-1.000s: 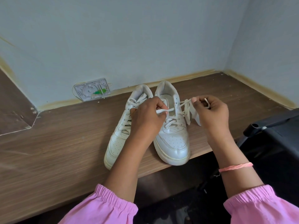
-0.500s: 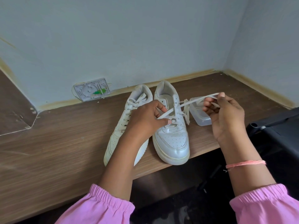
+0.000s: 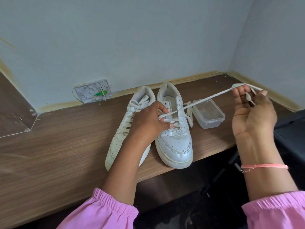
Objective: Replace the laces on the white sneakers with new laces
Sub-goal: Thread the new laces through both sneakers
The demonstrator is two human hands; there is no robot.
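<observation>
No legible text, seemingly, anywhere.

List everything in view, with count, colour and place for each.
sneakers: 2, white, side by side on the desk, toes toward the person; left sneaker, right sneaker
lace: 1, off-white, stretched from the right sneaker to the right hand
plastic container: 1, clear, lidless, right of the right sneaker
wall plate: 1, white with a green bit, on the wall behind the left sneaker
desk: 1, brown wood grain, against pale blue walls
wrist thread: 1, pink, on the right wrist
sleeves: 2, pink, bottom edge
left hand: on the right sneaker's lacing, fingers hooked round the lace
right hand: raised right, gripping the lace
</observation>
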